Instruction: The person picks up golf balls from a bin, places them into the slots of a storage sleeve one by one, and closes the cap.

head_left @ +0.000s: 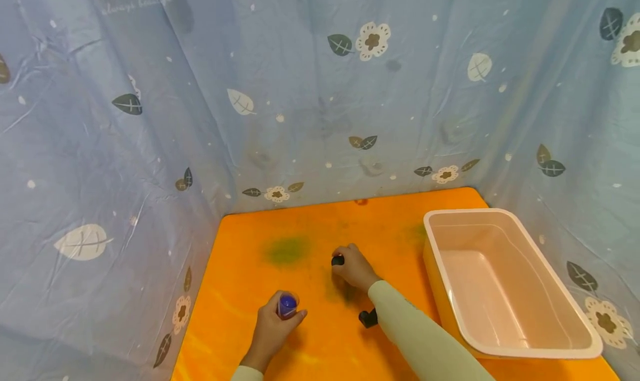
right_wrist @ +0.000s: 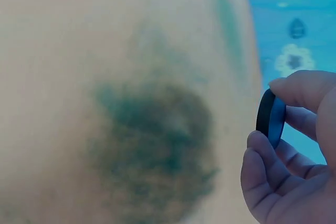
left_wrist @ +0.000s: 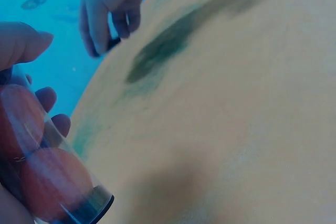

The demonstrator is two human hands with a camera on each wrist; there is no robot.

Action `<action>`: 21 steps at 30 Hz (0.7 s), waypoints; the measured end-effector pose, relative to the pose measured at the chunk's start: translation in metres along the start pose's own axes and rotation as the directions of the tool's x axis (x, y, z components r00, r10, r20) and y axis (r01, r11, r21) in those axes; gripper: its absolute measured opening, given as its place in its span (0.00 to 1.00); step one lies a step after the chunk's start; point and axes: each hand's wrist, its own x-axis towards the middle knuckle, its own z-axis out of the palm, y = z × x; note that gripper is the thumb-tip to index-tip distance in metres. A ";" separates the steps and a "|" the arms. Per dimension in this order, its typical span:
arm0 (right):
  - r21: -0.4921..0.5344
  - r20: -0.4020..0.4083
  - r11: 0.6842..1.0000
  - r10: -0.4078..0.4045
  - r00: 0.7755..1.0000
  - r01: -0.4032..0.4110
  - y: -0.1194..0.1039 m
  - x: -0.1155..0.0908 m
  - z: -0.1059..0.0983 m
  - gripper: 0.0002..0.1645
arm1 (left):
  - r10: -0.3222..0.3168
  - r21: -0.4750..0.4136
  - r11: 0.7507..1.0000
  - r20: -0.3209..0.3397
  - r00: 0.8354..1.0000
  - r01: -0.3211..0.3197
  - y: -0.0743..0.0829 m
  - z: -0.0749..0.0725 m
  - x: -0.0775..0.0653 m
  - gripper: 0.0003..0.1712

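Observation:
My left hand (head_left: 274, 326) grips a clear plastic tube (head_left: 296, 313) from the side, fingers and thumb curled round it. A blue-purple ball (head_left: 287, 302) shows at its upper end in the head view. Two reddish balls (left_wrist: 55, 183) sit one above the other inside it in the left wrist view, over a dark base (left_wrist: 90, 209). My right hand (head_left: 356, 269), farther forward and to the right, pinches a round black cap (right_wrist: 271, 118) by its edge between thumb and fingers. That cap is held up over the table, apart from the tube.
An orange table (head_left: 240, 259) with dark greenish stains lies beneath both hands. At the right stands a deep pale-pink plastic bin (head_left: 485, 292). A blue patterned curtain (head_left: 310, 92) encloses the back and sides. A black piece (head_left: 368, 317) shows beside the right forearm.

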 end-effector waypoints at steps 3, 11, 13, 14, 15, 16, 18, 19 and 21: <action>0.062 -0.047 0.998 -0.008 0.999 0.011 -0.004 -0.012 -0.011 0.16 | 0.001 0.015 1.000 0.016 1.000 -0.001 0.001 0.000 0.000 0.23; 0.213 -0.176 0.976 -0.004 0.984 0.043 -0.012 -0.069 -0.045 0.19 | -0.027 0.005 1.000 0.068 0.997 0.026 0.003 0.004 0.002 0.24; 0.239 -0.196 0.970 0.001 0.981 0.047 -0.014 -0.083 -0.053 0.19 | -0.046 -0.003 0.999 0.069 0.997 0.046 0.004 0.006 0.003 0.25; 0.248 -0.200 0.968 0.004 0.980 0.047 -0.014 -0.089 -0.056 0.19 | -0.052 -0.006 0.999 0.069 0.996 0.052 0.003 0.007 0.003 0.25; 0.255 -0.202 0.966 0.005 0.979 0.048 -0.015 -0.094 -0.059 0.19 | -0.056 -0.007 0.998 0.070 0.996 0.057 0.004 0.008 0.003 0.25; 0.266 -0.200 0.963 0.006 0.980 0.048 -0.015 -0.098 -0.062 0.19 | -0.058 -0.003 0.998 0.071 0.996 0.058 0.004 0.009 0.004 0.25; 0.296 -0.190 0.954 0.010 0.982 0.048 -0.016 -0.105 -0.067 0.18 | -0.051 -0.007 0.999 0.079 0.996 0.052 0.004 0.011 0.005 0.25; 0.322 -0.177 0.946 0.020 0.984 0.039 -0.017 -0.107 -0.068 0.18 | -0.043 -0.009 0.999 0.084 0.996 0.044 0.005 0.013 0.006 0.25; 0.381 -0.153 0.924 0.033 0.988 0.028 -0.018 -0.111 -0.071 0.18 | -0.030 -0.009 0.999 0.099 0.995 0.031 0.006 0.017 0.007 0.25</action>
